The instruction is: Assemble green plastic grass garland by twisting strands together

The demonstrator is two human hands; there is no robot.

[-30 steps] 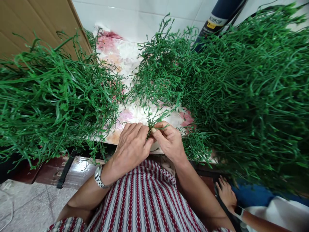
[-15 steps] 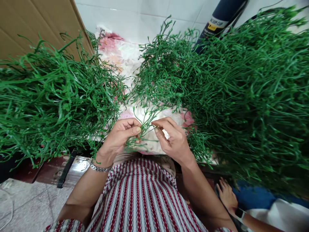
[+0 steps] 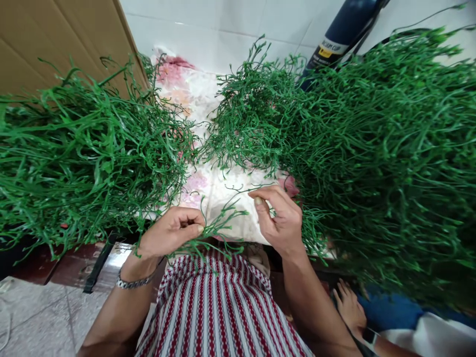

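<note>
My left hand (image 3: 173,230) is closed, pinching a small sprig of thin green artificial-looking stems (image 3: 223,223) between thumb and forefinger, low over the table edge. The sprig fans out to the right, in front of the striped garment. My right hand (image 3: 278,215) is to the right of the sprig and apart from it, thumb and forefinger drawn into a pinch. A thin green strand (image 3: 240,189) runs by its fingertips; whether they hold it I cannot tell. Around both hands lies a floral table cover (image 3: 219,181).
Large heaps of green stems lie at left (image 3: 85,158) and right (image 3: 386,153). A cardboard sheet (image 3: 67,39) stands at back left. A dark blue cylinder (image 3: 342,25) leans near the tiled wall (image 3: 223,20). Another person's hand (image 3: 349,305) is at lower right.
My left hand has moved down and left with the sprig. My right hand has moved slightly right, so the gap between the hands is wider.
</note>
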